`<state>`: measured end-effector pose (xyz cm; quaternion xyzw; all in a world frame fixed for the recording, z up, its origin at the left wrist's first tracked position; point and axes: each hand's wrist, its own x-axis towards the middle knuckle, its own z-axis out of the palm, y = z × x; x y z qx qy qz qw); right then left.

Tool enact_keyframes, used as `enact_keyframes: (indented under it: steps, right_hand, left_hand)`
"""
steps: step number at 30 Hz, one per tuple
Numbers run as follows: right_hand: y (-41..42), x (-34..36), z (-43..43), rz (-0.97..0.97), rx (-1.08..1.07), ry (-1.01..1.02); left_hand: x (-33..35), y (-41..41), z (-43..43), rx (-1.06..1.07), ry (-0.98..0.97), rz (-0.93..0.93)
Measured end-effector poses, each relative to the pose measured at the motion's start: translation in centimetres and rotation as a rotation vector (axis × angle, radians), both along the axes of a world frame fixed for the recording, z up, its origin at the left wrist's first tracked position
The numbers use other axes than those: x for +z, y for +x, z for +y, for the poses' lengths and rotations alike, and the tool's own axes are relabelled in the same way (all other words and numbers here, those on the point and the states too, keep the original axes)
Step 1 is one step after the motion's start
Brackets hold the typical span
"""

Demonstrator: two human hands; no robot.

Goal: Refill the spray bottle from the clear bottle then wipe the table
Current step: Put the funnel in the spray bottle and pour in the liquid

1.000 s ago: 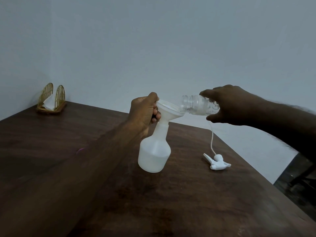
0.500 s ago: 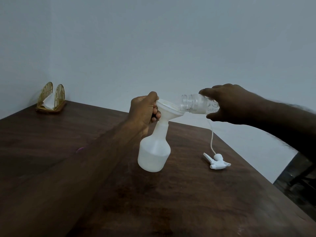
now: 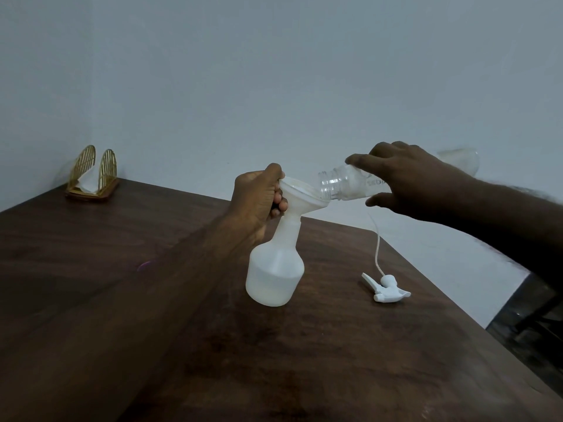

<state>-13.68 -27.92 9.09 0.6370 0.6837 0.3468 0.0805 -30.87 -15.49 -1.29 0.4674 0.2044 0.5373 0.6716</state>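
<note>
A dark wooden table [image 3: 335, 360] is bearing a white spray bottle [image 3: 275, 269], standing upright near its middle with a funnel [image 3: 300, 194] in the neck. The right hand [image 3: 417, 184] is curling round a clear bottle [image 3: 344, 184], tipping its mouth into the funnel; its printing is too blurred to read. The left hand [image 3: 259, 199] is pinching the funnel's rim. A spray head [image 3: 387, 287] is lying to the right, a napkin holder [image 3: 93, 173] in the far corner.

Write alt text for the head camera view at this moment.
A right hand tips a clear bottle on its side over a white funnel in a spray bottle, while the left hand grips the funnel rim. The detached spray head lies on the dark wooden table.
</note>
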Motion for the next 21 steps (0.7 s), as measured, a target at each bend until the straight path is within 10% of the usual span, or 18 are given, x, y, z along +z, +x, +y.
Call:
enact_keyframes:
  steps: [21]
  right_hand:
    - [0.36,0.58,0.69,-0.366,0.277,0.125]
  left_hand:
    - [0.09,0.03,-0.28,0.012,-0.010,0.001]
